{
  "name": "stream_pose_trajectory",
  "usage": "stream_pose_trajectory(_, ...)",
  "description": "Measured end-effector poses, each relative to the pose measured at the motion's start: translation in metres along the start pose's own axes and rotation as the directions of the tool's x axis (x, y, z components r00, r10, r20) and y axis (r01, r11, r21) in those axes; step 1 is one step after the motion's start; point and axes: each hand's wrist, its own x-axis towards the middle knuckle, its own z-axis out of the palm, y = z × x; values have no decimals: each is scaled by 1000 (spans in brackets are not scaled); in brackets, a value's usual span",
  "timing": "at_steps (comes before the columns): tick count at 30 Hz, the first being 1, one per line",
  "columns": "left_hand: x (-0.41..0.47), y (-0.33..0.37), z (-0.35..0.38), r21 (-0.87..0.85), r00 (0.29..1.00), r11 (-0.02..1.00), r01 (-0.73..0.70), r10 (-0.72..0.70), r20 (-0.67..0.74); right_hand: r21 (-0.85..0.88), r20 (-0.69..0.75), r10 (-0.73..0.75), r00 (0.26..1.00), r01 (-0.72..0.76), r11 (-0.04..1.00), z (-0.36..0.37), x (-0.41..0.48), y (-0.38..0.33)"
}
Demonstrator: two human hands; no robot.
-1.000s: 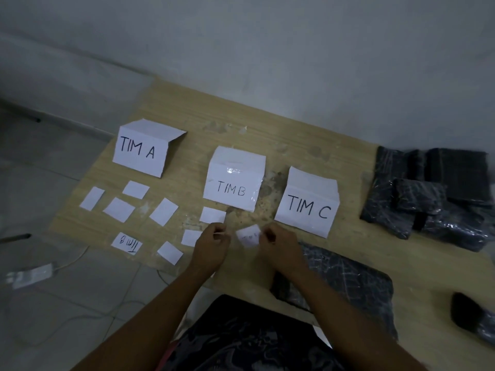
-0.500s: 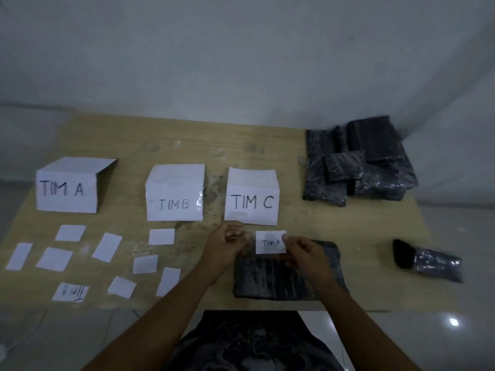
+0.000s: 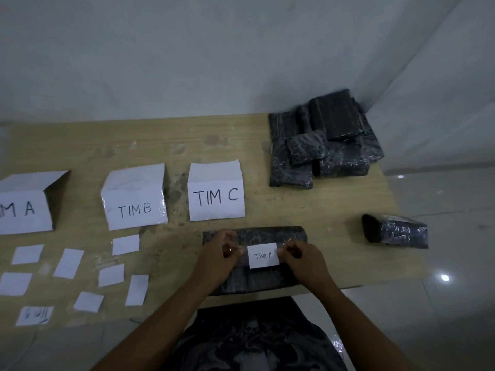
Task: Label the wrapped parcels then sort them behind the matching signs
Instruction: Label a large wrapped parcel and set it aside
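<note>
A small white label reading "Tim A" is stretched on clear tape over a flat black wrapped parcel at the table's near edge. My left hand pinches the tape's left end and my right hand pinches its right end. Three folded paper signs stand in a row behind: "TIM A" at far left, "TIM B", and "TIM C" just beyond the parcel.
Several black wrapped parcels are piled at the back right corner, and one lone parcel sits at the right edge. Several loose white labels lie at front left. The wooden table stands against a grey wall.
The view has swung right and closer. Both hands carried the taped label from in front of the TIM B sign rightward and now hold it over the flat parcel.
</note>
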Motion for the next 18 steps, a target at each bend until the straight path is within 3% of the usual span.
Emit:
stream_pose_trajectory(5,-4,-14,5,205,996,975,-87,87,10,-54,27,-62,998,64,997,6,4,5)
stream_pose_trajectory(9,-7,-27,7,321,971,920,-225,238,-1,-169,77,-109,991,120,978,11,2,8)
stream_pose_trajectory(13,-6,-34,9,501,949,834,-232,307,-72,-295,26,-217,976,215,931,16,-1,10)
stream_pose_trajectory(16,-11,-25,9,606,880,707,-364,474,-25,-460,-70,-478,876,397,795,21,-7,11)
stream_pose_trajectory(18,-15,-25,13,611,837,624,-488,532,126,-475,36,-622,782,561,678,27,-14,12)
